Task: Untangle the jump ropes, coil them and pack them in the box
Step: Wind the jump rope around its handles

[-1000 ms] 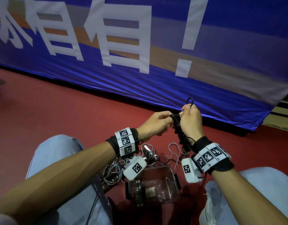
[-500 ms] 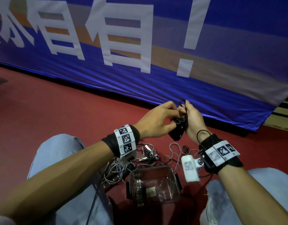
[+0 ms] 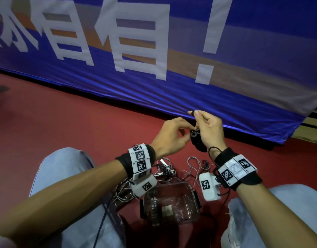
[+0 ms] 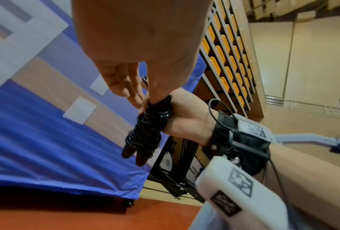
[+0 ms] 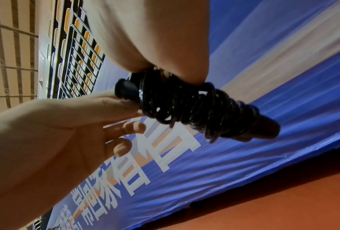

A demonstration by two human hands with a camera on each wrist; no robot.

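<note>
A black jump rope (image 3: 198, 141) is wound in tight coils round its two black handles (image 4: 145, 129). My right hand (image 3: 196, 115) holds this bundle against its palm and pinches a small loop of the rope's end (image 3: 193, 112) above it. My left hand (image 3: 187, 134) meets the bundle from the left. Its thumb and index finger pinch the bundle's top end (image 5: 125, 91), and the other fingers (image 5: 134, 126) hang loosely apart. The clear plastic box (image 3: 193, 208) stands on the floor between my knees, under both wrists.
A tangle of thin grey-white rope (image 3: 192, 166) with pale handles (image 3: 164, 162) lies on the red floor just beyond the box. A blue banner (image 3: 154, 90) hangs close ahead. My knees in light jeans (image 3: 64, 169) flank the box.
The black bundle has swung up from alongside my right wrist into the palm. Both hands have risen a little, and the right fingers now hold the end loop higher.
</note>
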